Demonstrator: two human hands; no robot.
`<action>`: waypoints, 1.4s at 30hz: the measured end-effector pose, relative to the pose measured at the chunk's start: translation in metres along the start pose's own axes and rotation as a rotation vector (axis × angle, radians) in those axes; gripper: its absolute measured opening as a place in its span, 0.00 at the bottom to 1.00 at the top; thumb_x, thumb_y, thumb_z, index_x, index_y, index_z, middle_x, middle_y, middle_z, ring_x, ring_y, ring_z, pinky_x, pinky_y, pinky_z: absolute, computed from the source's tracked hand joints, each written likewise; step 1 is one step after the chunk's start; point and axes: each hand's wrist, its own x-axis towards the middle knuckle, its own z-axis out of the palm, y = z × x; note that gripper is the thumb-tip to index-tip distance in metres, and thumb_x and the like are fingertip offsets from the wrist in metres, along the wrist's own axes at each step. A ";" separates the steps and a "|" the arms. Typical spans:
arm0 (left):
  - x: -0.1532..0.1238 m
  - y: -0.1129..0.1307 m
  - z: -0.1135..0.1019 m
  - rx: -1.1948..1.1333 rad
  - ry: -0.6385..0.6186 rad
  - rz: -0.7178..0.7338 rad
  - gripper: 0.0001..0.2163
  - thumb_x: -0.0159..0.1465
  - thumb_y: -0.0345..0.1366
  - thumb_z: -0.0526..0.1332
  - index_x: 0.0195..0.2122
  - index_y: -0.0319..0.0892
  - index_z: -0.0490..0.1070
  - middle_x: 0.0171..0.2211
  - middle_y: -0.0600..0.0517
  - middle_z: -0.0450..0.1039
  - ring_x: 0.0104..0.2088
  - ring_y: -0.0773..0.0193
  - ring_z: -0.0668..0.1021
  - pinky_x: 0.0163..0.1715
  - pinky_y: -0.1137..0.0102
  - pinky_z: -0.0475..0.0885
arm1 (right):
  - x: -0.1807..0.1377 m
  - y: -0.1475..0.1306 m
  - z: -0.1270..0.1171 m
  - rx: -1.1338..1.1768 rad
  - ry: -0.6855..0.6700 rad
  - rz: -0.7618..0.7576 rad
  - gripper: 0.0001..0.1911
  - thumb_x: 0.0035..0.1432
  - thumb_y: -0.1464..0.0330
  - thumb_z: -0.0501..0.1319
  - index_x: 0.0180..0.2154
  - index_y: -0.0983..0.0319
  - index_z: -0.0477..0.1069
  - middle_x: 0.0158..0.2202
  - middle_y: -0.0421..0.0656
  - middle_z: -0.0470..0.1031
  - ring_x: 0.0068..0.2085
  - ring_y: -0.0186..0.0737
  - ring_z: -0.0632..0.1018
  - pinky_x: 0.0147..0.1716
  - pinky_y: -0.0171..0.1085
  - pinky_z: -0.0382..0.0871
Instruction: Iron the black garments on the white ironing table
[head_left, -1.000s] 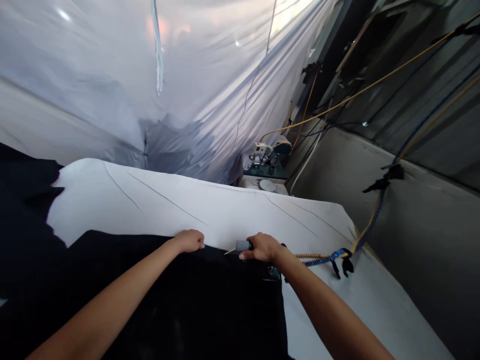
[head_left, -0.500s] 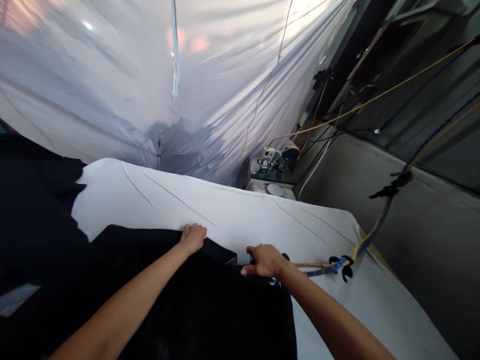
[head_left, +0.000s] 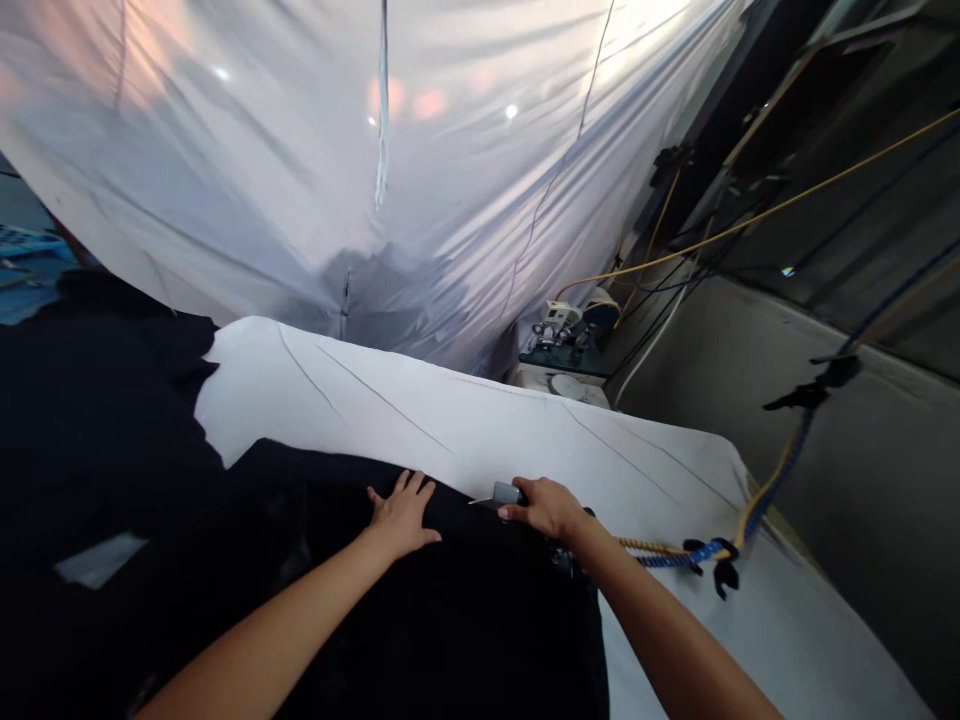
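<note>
A black cloth (head_left: 315, 580) lies over a white padded table (head_left: 480, 430). My left hand (head_left: 401, 515) rests flat on the cloth near its far edge, fingers spread. Just to the right, my right hand (head_left: 546, 508) is closed round the grey handle of an iron-like tool (head_left: 504, 493) at the cloth's far edge. A yellow and blue cord (head_left: 679, 552) runs from the tool toward the right.
A large white plastic sheet (head_left: 337, 180) hangs behind the table. More black cloth (head_left: 97, 400) is heaped at the left. A small machine (head_left: 566, 325) stands on a stand beyond the table. Cables (head_left: 787, 200) and a grey wall fill the right.
My left hand has opened from a fist to lie flat on the black cloth. The right hand, with the tool, has shifted slightly right. The view has panned left.
</note>
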 end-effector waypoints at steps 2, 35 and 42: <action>0.002 -0.004 0.000 0.002 -0.015 0.013 0.39 0.45 0.52 0.59 0.58 0.52 0.49 0.63 0.50 0.41 0.61 0.42 0.42 0.45 0.30 0.44 | 0.005 -0.002 -0.001 0.013 -0.005 0.000 0.36 0.45 0.39 0.48 0.45 0.58 0.67 0.36 0.48 0.74 0.37 0.47 0.74 0.30 0.36 0.59; 0.001 -0.226 -0.111 -0.171 0.034 -0.387 0.21 0.52 0.45 0.56 0.42 0.35 0.66 0.47 0.34 0.67 0.47 0.45 0.70 0.39 0.59 0.66 | 0.070 -0.136 -0.018 0.010 0.031 0.096 0.30 0.48 0.43 0.50 0.42 0.57 0.68 0.37 0.46 0.74 0.38 0.46 0.74 0.30 0.36 0.59; 0.009 -0.242 -0.083 -0.284 0.128 -0.187 0.13 0.62 0.41 0.42 0.42 0.48 0.62 0.38 0.52 0.73 0.39 0.64 0.73 0.35 0.72 0.63 | 0.085 -0.166 -0.023 -0.027 0.004 0.090 0.33 0.47 0.42 0.49 0.45 0.57 0.67 0.37 0.46 0.74 0.37 0.45 0.73 0.30 0.35 0.58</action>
